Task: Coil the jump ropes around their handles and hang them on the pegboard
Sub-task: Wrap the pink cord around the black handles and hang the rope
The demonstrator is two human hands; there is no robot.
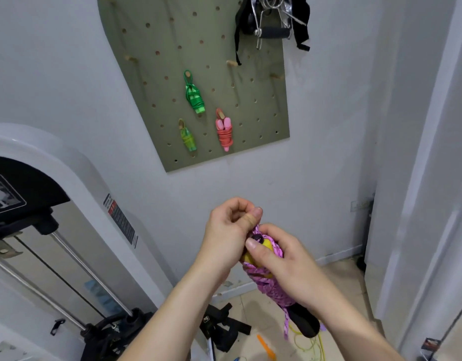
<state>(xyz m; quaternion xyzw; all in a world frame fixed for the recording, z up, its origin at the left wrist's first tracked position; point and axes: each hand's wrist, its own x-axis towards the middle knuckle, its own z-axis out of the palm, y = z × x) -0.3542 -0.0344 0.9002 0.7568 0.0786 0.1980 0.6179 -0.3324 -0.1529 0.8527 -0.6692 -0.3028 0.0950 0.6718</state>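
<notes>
Off to the left stands a white weight machine (68, 194), the biggest thing I have in view. Ahead on the wall is the olive pegboard (151, 74), with spare wooden pegs still free.

Low in the middle, both hands meet on the purple jump rope (273, 290), which is well below the board and nowhere near a peg yet. My right hand (284, 259) is wrapped round the coiled bundle, thumb pressed on its top. My left hand (227, 230) is curled tight, thumb against forefinger, and seems to pinch the strand at the bundle's upper end; I cannot see the pinch itself.

Three smaller bundles already hang: a dark green rope (194, 96), a pink rope (224, 134) and a pale green rope (188, 139).

Smaller still are the yellow handles (266, 244) showing through the wraps, and a loose tail (286, 327) dangling beneath.

I judge the cord light, soft and limp, apt to spring loose if I let the coils go. The stiff handles are the place to grip; the top strand is what I would hook over a peg.
</notes>
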